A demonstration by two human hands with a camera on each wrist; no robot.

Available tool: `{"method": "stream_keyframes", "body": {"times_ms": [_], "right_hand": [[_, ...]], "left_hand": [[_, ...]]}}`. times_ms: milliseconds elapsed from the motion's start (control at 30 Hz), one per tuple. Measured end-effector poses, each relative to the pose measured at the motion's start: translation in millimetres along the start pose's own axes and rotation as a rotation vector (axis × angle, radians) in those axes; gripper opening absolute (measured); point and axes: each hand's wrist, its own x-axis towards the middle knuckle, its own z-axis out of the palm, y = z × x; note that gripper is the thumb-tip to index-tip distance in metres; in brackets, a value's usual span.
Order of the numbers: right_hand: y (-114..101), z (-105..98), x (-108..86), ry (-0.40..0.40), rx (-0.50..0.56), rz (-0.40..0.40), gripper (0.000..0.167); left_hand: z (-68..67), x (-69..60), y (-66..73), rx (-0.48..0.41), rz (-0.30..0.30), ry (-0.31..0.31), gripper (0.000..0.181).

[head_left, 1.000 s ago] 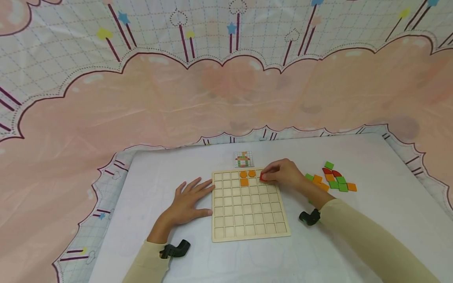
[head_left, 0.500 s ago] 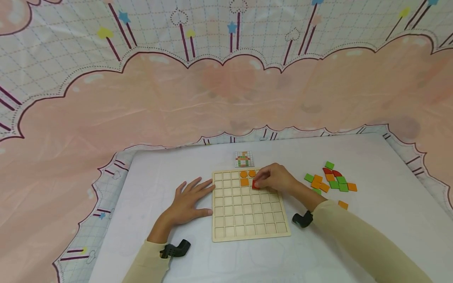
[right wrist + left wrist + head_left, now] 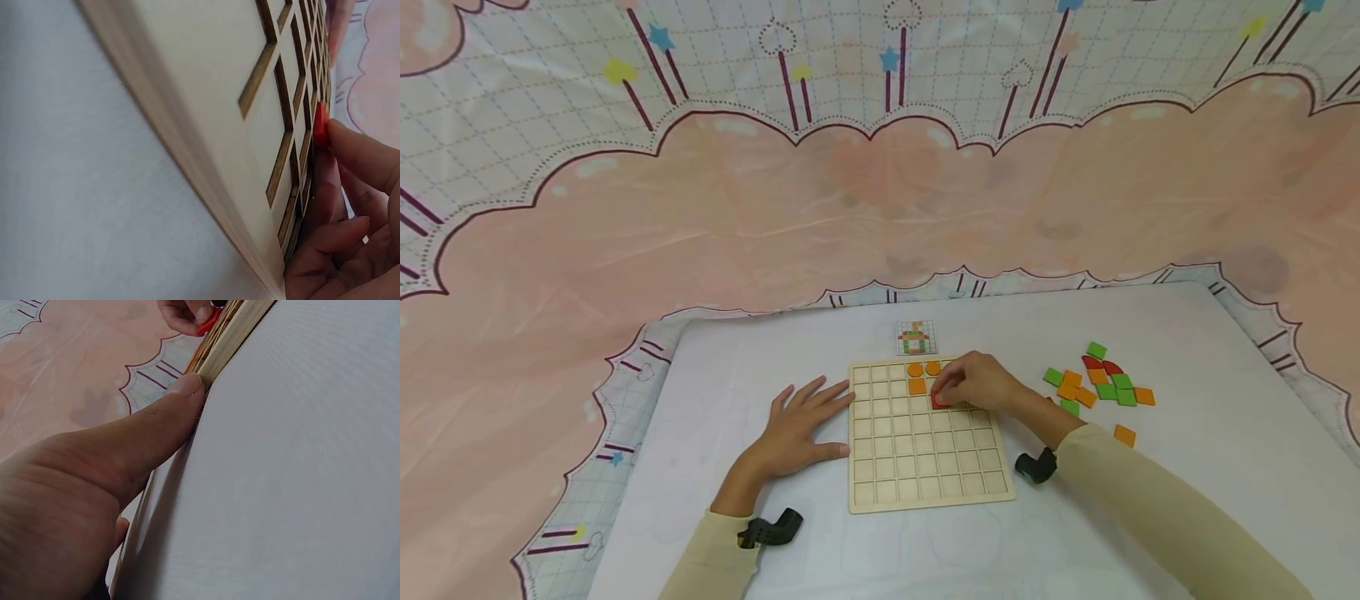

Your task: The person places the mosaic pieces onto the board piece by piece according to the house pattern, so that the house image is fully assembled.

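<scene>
A wooden grid board (image 3: 932, 458) lies flat on the white table. The right hand (image 3: 981, 383) pinches a red piece (image 3: 938, 402) at the board's third row, just below and right of an orange square (image 3: 917, 386). In the right wrist view the red piece (image 3: 320, 125) is between thumb and finger of the right hand (image 3: 356, 206), against the grid. Two orange discs (image 3: 914, 369) sit in the top row. The left hand (image 3: 801, 429) lies with fingers spread, its tips touching the board's left edge. The left wrist view shows the left hand (image 3: 100, 469) with its thumb against the board's side (image 3: 234, 344).
A small patterned card (image 3: 917, 337) lies behind the board. Loose green, orange and red pieces (image 3: 1107, 391) are scattered to the right, with an orange square (image 3: 1124, 435) nearer the right sleeve. A patterned pink cloth (image 3: 850, 208) rises behind the table.
The right hand has moved left and slightly nearer with the red piece, from the board's upper right toward the column beside the orange square. The left hand has stayed in place.
</scene>
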Motion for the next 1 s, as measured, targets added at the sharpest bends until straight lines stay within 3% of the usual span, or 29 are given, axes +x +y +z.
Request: {"method": "stream_keyframes", "body": {"times_ms": [400, 1000], "right_hand": [[-3.6, 0.2, -0.8, -0.025, -0.029, -0.021, 0.004], [-4.7, 1.4, -1.1, 0.003, -0.072, -0.021, 0.008]], "left_hand": [[-2.5, -1.3, 1.9, -0.020, 0.012, 0.008, 0.081], [-2.6, -0.7, 2.3, -0.019, 0.017, 0.013, 0.081]]}}
